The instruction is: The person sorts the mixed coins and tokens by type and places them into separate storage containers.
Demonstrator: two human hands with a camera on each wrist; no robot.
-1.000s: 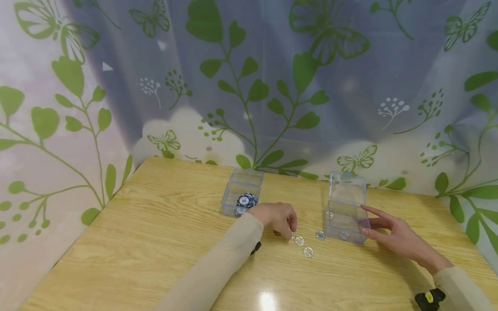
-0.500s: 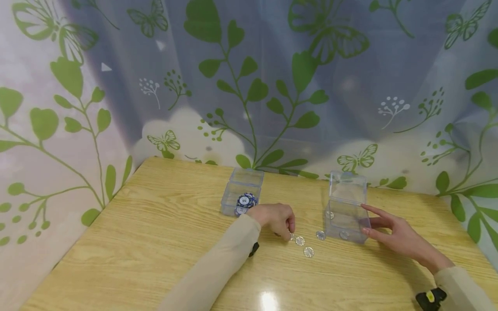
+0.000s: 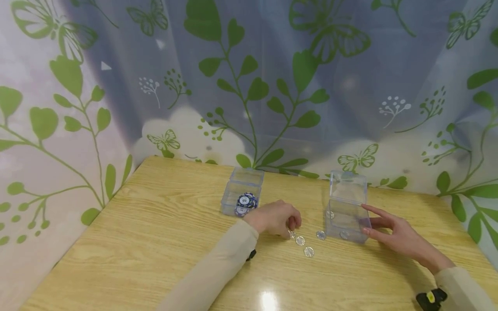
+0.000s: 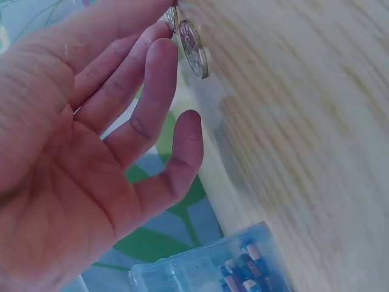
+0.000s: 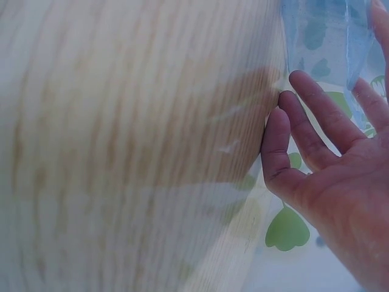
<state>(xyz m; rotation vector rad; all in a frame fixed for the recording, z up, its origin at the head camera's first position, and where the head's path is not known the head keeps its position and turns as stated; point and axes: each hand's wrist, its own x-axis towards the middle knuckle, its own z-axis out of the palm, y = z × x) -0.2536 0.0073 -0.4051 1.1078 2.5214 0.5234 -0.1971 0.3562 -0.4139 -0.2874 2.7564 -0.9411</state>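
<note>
In the head view my left hand is low over the table, its fingertips at the far end of a short row of coins. The left wrist view has one coin at my thumb and fingertips, apparently pinched, partly covered. Close beside it lies a second coin with a gold-coloured rim. Loose coins on the wood include a middle coin, a near coin and one by the box. With straight, spread fingers, my right hand touches the right side of an open clear plastic box.
Inside the right box are a coin at its left and another coin near its front. Further left stands a second open clear box holding blue-and-white poker chips. A patterned curtain rises behind the wooden table.
My left hand stays at the coins and its fingertips shift slightly up and to the right. My right hand, both boxes and the loose coins keep their places.
</note>
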